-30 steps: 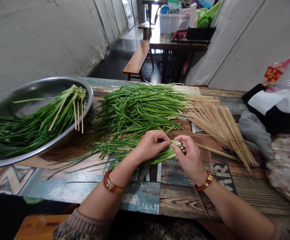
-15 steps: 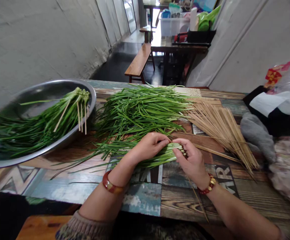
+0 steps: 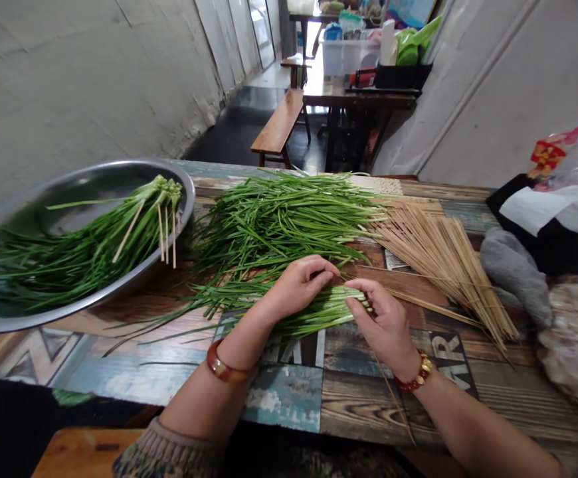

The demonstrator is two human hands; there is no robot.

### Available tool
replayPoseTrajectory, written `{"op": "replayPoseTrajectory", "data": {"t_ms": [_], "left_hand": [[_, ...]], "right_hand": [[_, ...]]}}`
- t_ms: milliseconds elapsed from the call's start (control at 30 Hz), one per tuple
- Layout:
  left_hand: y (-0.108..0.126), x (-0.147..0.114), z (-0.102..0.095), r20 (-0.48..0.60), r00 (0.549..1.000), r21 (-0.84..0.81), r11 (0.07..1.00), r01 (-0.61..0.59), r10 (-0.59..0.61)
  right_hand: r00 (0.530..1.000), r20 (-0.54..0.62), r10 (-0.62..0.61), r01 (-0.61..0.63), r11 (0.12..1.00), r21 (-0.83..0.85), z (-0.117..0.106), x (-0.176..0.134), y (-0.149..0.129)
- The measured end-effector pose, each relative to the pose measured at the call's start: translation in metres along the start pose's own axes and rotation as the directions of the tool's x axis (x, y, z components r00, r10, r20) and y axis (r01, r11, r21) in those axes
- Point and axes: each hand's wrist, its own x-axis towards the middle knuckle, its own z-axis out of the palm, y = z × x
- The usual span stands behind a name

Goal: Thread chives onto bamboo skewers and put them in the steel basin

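Observation:
Over the middle of the table, my left hand (image 3: 299,287) is closed in a pinch, and whatever is between its fingertips is too small to make out. Fingers of my right hand (image 3: 383,318) are closed around the pale stem ends of a small bunch of garlic chives (image 3: 326,312) lying on the table. A thin bamboo skewer (image 3: 393,392) slants from beneath my right hand toward the near edge. Just beyond my hands lies a large heap of garlic chives (image 3: 289,219), its stems pointing right. To its right spreads a fan of bamboo skewers (image 3: 443,259).
A steel basin (image 3: 189,219) on the left holds skewered chives (image 3: 84,252). At the right are a grey plastic bag (image 3: 513,272), a bag of pale pieces (image 3: 575,338) and a black box with white paper (image 3: 543,206). A bench (image 3: 282,123) stands beyond the table.
My left hand has risen slightly off the small bunch, its fingertips still pinched. My right hand stays at the stem ends. The whole view has shifted slightly.

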Motion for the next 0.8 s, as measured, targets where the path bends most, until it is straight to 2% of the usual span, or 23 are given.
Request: {"op": "replayPoseTrajectory", "data": {"t_ms": [67,167,267,500,633,800], "left_hand": [[0.001,-0.001,0.001,0.064,0.998,-0.021,1.000,0.010,-0.008],[0.001,-0.002,0.002,0.097,0.995,-0.008,1.000,0.025,-0.024],[0.001,-0.002,0.002,0.089,0.995,-0.029,0.999,0.038,-0.035],[0.003,-0.001,0.002,0.031,0.993,-0.205,0.971,0.122,-0.118],[0.004,0.000,0.003,-0.033,0.988,-0.231,0.963,0.136,-0.148],[0.002,0.000,0.006,-0.036,0.992,-0.211,0.972,0.107,-0.117]], "right_hand": [[1.000,-0.007,-0.002,0.002,1.000,-0.016,-0.001,0.000,-0.001],[1.000,-0.019,-0.021,0.020,0.999,-0.047,-0.002,0.001,-0.002],[0.999,-0.020,-0.045,0.043,0.997,-0.065,-0.003,0.002,-0.004],[0.997,-0.020,-0.078,0.077,0.997,-0.029,-0.002,0.003,-0.005],[0.999,-0.031,0.007,-0.006,0.999,0.041,0.001,0.001,0.001],[0.995,-0.037,0.089,-0.085,0.992,0.093,0.003,-0.002,0.009]]}}
